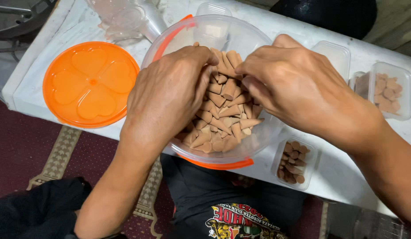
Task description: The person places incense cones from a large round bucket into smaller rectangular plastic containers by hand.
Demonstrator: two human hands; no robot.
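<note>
From the head view I look straight down on a round clear tub (258, 132) with an orange rim, sitting on the white bench (347, 177) and heaped with small tan cones (223, 119). My left hand (168, 95) is sunk into the left side of the heap, fingers curled down among the cones; they seem to be gathering some, though I cannot tell if any are truly gripped. My right hand (298, 86) comes in from the right, its fingertips drawn together near the top of the pile, pinching at a cone or two just under them. The two hands almost meet over the middle of the tub, so the cones lie directly below and between them, with neither hand clearly nearer. The cones point every which way, with no shared long axis. An orange lid (90, 84) with a clover pattern lies flat to the left, apart from the tub. To the right, a small clear tray (296, 161) near the bench edge holds cones, and a second tray (389, 90) farther back does too.
</note>
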